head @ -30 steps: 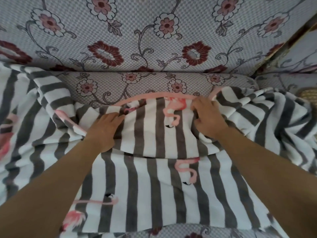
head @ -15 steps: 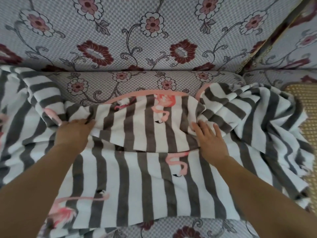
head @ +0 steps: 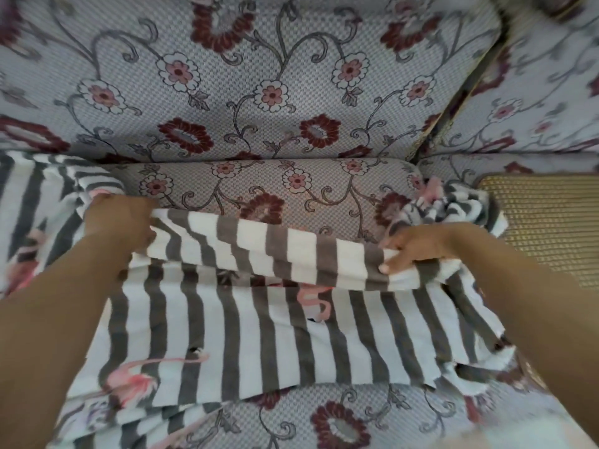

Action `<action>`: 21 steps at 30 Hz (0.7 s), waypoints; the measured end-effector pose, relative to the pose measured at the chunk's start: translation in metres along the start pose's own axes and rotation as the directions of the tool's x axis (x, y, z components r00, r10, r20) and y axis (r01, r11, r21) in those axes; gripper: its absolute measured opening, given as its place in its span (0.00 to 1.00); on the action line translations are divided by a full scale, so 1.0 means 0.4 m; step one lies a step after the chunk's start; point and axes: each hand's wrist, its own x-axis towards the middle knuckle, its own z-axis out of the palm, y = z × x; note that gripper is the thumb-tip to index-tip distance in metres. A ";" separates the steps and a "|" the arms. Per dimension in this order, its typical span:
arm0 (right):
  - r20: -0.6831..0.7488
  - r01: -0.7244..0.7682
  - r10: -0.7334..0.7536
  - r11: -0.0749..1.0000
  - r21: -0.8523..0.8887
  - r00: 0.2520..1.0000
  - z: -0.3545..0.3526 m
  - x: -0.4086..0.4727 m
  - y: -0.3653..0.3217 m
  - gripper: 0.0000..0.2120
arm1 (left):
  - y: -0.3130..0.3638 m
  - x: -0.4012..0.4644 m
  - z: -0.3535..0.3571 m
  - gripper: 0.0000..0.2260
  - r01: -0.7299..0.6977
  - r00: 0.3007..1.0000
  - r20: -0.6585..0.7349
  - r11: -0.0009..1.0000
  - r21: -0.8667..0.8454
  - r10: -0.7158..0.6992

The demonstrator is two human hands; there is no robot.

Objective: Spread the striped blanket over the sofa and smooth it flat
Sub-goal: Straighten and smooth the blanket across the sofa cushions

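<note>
Striped blanket (head: 246, 332) lies bunched on the sofa (head: 275, 92) seat, both hands clenched on its folded far edge: left hand (head: 118, 222), right hand (head: 418, 246). Uneven pulling could skew it, leaving the right-side heap tangled.

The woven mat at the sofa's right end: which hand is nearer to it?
Right. The right hand grips the blanket just beside the woven mat; the left hand is far across.
</note>
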 end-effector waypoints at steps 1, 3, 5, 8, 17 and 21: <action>0.097 -0.071 0.063 0.995 0.076 0.993 -0.013 -0.033 -0.005 0.19 | -0.004 -0.005 -0.022 0.14 0.012 1.000 0.005 1.000 0.015 -0.012; 0.193 -0.163 0.135 0.977 0.137 0.972 -0.047 -0.093 -0.016 0.25 | -0.013 -0.005 -0.072 0.14 0.033 0.999 -0.001 0.999 0.012 -0.033; 0.173 -0.194 0.176 0.976 0.095 0.969 -0.080 -0.129 -0.043 0.26 | -0.019 0.010 -0.106 0.14 0.035 0.999 -0.026 0.999 -0.004 -0.035; -0.152 -0.266 0.249 0.958 -0.103 0.956 -0.130 -0.103 -0.059 0.31 | -0.021 0.068 -0.121 0.13 0.013 0.994 -0.111 0.999 -0.037 -0.017; -0.807 -0.224 0.145 0.974 0.017 0.572 -0.233 0.218 -0.010 0.14 | 0.144 0.298 -0.035 0.09 0.042 0.983 -0.162 0.972 -0.231 -0.081; -0.842 -0.246 0.205 0.965 0.090 0.499 -0.293 0.372 0.009 0.10 | 0.199 0.428 0.025 0.13 0.068 0.975 -0.184 0.952 -0.297 -0.127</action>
